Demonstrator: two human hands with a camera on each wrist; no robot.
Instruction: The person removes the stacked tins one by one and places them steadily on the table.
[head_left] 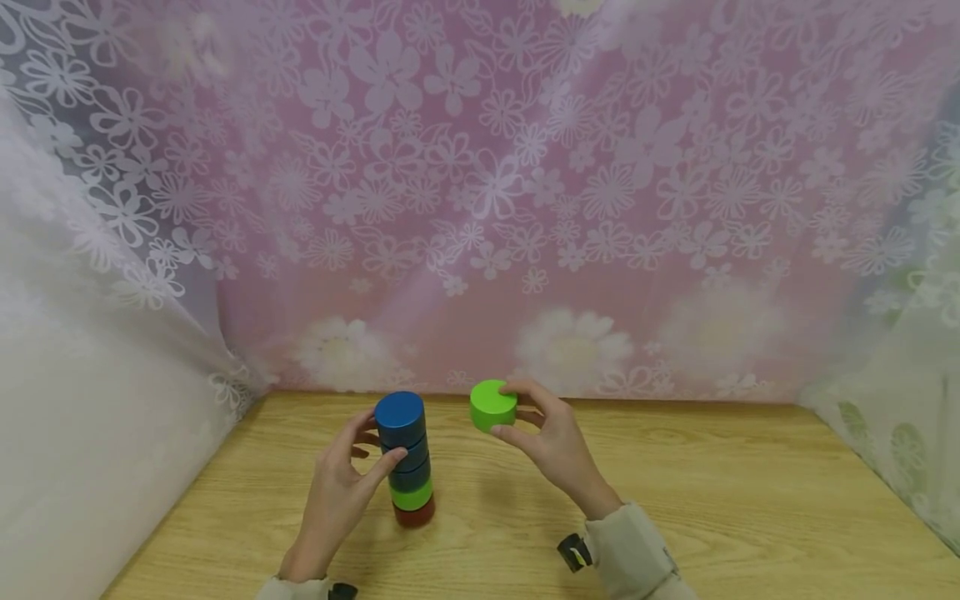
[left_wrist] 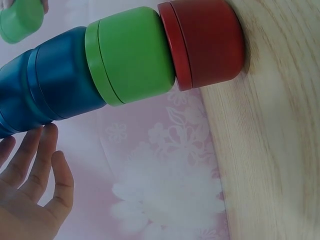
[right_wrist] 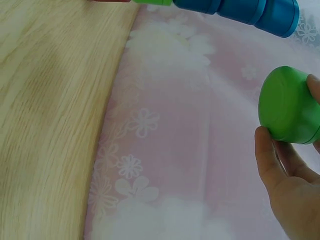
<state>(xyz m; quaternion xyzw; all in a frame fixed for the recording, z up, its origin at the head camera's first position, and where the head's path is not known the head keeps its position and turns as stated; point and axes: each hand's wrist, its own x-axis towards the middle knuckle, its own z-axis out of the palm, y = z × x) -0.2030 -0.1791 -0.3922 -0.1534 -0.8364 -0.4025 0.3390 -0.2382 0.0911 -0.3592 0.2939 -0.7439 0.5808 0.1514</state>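
A tower of small round lidded tins stands on the wooden table: a red tin (left_wrist: 210, 42) at the bottom, a green tin (left_wrist: 130, 55) over it, and three blue tins (head_left: 400, 417) on top. My left hand (head_left: 337, 492) holds the tower from its left side, thumb on the near face of the blue tins and fingers behind them. To the right of the tower my right hand (head_left: 558, 442) grips another green tin (head_left: 491, 406) between thumb and fingers, held up in the air. In the right wrist view its smooth flat base (right_wrist: 277, 102) faces the camera.
The light wood table (head_left: 720, 500) ends at a pink flowered curtain (head_left: 487, 208) behind. Pale sheeting (head_left: 97, 375) hangs along the left side, and a similar sheet (head_left: 900, 400) hangs at the right.
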